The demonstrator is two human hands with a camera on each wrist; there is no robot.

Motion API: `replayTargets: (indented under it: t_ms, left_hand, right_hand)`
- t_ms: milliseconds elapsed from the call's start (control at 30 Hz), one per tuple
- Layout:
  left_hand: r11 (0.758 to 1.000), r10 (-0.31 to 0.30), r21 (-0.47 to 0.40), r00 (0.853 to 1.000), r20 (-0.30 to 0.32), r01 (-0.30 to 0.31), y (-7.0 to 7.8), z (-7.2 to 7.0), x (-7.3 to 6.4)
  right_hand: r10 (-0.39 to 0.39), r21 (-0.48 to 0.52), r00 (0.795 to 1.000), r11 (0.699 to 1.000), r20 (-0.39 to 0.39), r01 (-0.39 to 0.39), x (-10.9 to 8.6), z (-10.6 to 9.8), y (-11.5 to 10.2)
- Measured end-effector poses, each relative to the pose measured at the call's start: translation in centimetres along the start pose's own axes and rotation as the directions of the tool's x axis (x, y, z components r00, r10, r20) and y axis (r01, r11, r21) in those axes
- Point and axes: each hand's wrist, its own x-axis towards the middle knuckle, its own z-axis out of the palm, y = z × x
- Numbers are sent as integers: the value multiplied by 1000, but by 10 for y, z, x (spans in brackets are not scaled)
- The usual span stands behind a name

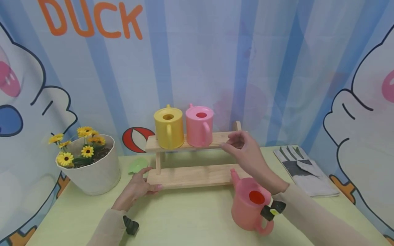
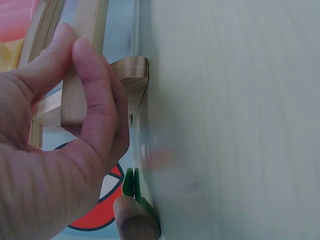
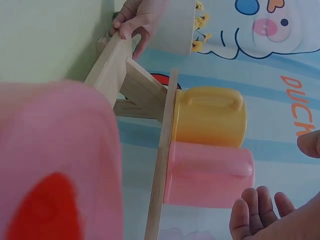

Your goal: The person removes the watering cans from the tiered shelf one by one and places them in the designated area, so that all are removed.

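A two-tier wooden shelf rack [image 1: 194,176] stands on the table. My left hand [image 1: 136,186] grips the left end of its lower board, thumb on the near side, as the left wrist view [image 2: 95,100] also shows. On the upper board sit a yellow watering can [image 1: 169,128] and, just right of it, a pink watering can [image 1: 198,128], handles toward me. My right hand [image 1: 246,150] hovers by the right end of the upper board, fingers loosely bent, thumb apart, holding nothing. Below that wrist, a second pink watering can [image 1: 241,210] stands on the table, overlapping the lower board's right end.
At the left is a white pot [image 1: 95,179] of yellow flowers. Behind my left hand lies a small green-headed tool [image 1: 138,165], its wooden handle [image 2: 140,227] showing in the left wrist view. Striped gloves [image 1: 320,184] lie at right. A printed curtain [image 1: 200,68] closes off the back.
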Motion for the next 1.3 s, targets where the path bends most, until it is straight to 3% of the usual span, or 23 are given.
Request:
replayTargets:
  t_ms: [367, 600, 833, 1300]
  left_hand:
    - [1000, 15, -3, 1000, 10, -15, -8, 0, 1]
    - [1000, 18, -19, 1000, 15, -17, -4, 1, 0]
    - [999, 15, -49, 1000, 16, -14, -1, 1, 0]
    - [997, 7, -78, 1000, 25, -5, 1, 0, -2]
  right_hand:
    - [62, -11, 998, 998, 12, -62, 38, 32, -7]
    - [105, -16, 994, 994, -14, -105, 59, 45, -11]
    - [157, 12, 987, 988, -22, -156, 68, 56, -16]
    - [177, 49, 983, 983, -39, -175, 77, 65, -12]
